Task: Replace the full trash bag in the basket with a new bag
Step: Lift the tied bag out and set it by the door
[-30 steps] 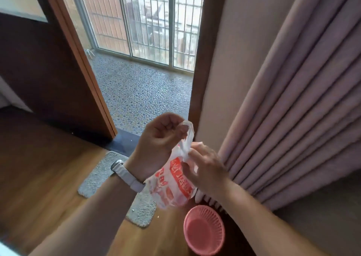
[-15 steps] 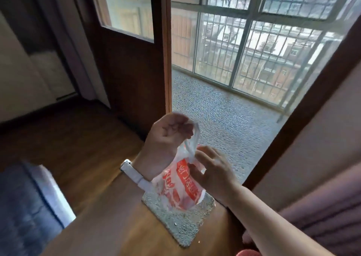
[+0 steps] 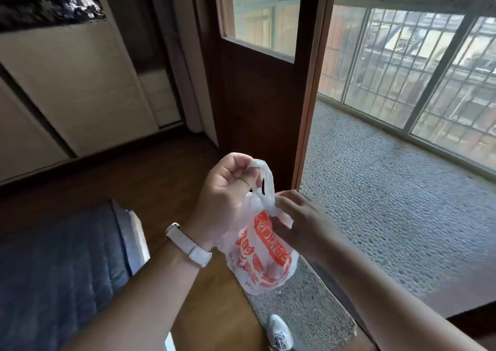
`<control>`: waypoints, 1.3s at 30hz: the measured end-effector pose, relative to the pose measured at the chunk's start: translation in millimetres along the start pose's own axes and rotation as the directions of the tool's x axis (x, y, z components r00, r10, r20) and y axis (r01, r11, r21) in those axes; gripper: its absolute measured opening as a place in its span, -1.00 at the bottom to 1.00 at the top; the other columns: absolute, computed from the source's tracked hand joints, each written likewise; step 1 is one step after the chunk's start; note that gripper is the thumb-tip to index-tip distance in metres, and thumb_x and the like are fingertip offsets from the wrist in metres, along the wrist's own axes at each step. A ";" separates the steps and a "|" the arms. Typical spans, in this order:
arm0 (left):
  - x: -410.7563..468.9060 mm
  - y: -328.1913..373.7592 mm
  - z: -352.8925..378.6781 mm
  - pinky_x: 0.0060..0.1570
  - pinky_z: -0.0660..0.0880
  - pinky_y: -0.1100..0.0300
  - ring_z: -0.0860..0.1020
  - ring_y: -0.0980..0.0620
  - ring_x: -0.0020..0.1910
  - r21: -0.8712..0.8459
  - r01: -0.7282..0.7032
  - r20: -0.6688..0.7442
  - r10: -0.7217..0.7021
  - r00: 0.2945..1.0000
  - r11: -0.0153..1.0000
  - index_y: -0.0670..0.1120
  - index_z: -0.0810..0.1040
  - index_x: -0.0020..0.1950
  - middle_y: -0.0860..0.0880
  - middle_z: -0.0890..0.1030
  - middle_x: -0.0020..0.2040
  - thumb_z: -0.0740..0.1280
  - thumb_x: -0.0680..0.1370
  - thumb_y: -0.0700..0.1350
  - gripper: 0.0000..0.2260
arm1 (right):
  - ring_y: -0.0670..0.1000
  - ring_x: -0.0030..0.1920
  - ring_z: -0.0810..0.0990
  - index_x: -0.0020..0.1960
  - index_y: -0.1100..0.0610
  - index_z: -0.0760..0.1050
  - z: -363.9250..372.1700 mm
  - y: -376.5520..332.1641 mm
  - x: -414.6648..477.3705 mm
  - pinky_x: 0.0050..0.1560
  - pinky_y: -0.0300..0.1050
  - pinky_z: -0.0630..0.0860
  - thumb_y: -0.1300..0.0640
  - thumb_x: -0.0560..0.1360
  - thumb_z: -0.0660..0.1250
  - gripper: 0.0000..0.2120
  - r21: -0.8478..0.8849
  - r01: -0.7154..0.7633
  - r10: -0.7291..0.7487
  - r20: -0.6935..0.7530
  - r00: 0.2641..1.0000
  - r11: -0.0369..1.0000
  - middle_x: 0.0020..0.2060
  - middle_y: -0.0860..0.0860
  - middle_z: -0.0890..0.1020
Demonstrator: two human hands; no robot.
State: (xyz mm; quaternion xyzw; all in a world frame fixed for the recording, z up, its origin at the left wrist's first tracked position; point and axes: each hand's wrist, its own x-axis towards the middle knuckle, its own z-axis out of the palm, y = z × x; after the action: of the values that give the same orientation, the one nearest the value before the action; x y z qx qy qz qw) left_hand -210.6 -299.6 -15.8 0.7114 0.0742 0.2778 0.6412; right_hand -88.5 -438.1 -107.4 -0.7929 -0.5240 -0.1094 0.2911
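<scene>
A white plastic trash bag (image 3: 264,256) with red print hangs bulging in front of me, above a grey doormat (image 3: 300,307). My left hand (image 3: 228,189), with a white watch on the wrist, is closed on the bag's looped handle at the top. Just below it, my right hand (image 3: 300,224) pinches the twisted neck of the bag. The pink basket is out of view.
A dark wooden door (image 3: 257,88) stands open onto a pebble-floored balcony (image 3: 397,195) with a barred window. A dark blue bed or sofa edge (image 3: 61,270) fills the lower left. My white shoe (image 3: 279,332) shows on the mat. A wardrobe lines the left wall.
The view has swung left and up: the pink basket and the curtain have left the frame, and the blue furniture has come in. Both hands keep hold of the bag's top.
</scene>
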 end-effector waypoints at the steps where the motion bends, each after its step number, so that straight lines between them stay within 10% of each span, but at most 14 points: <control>1: 15.2 -4.6 -3.3 -0.01 0.54 0.17 0.55 -0.03 -0.14 0.008 0.003 -0.012 -0.003 1.000 1.000 -0.11 0.53 -0.03 -0.05 0.57 -0.20 0.26 0.57 -0.10 -0.89 | 0.06 0.00 0.59 0.15 0.04 0.53 7.5 9.1 14.5 -0.05 -0.12 0.44 -0.03 0.45 0.42 -0.70 0.009 0.014 -0.014 -0.005 1.000 1.000 0.05 0.00 0.61; 14: 200.2 -34.8 -69.1 -0.05 0.50 0.22 0.54 0.00 -0.16 0.072 0.034 -0.203 -0.019 0.979 0.997 -0.17 0.53 -0.06 -0.07 0.57 -0.22 0.28 0.53 -0.16 -0.91 | 0.05 0.02 0.57 0.17 -0.02 0.46 81.5 93.2 217.6 -0.02 0.03 0.58 0.01 0.47 0.44 -0.69 0.200 0.176 -0.185 0.025 0.982 0.964 0.05 -0.02 0.59; 39: 351.3 -97.3 -439.5 -0.11 0.49 0.26 0.52 0.10 -0.25 0.123 -0.011 -0.369 0.056 0.928 0.992 -0.13 0.55 -0.07 0.05 0.55 -0.29 0.33 0.55 -0.08 -0.88 | 0.02 -0.01 0.57 0.11 0.07 0.54 305.5 -54.7 535.7 -0.04 -0.03 0.59 0.03 0.46 0.40 -0.75 0.178 0.325 -0.340 0.056 0.939 0.929 0.00 -0.04 0.60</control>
State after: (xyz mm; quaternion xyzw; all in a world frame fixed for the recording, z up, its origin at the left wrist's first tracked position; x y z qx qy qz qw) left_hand -108.6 261.8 7.1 0.6839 0.1984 0.4136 0.5674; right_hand 51.1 164.3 -78.4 -0.6696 -0.6701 -0.0788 0.3106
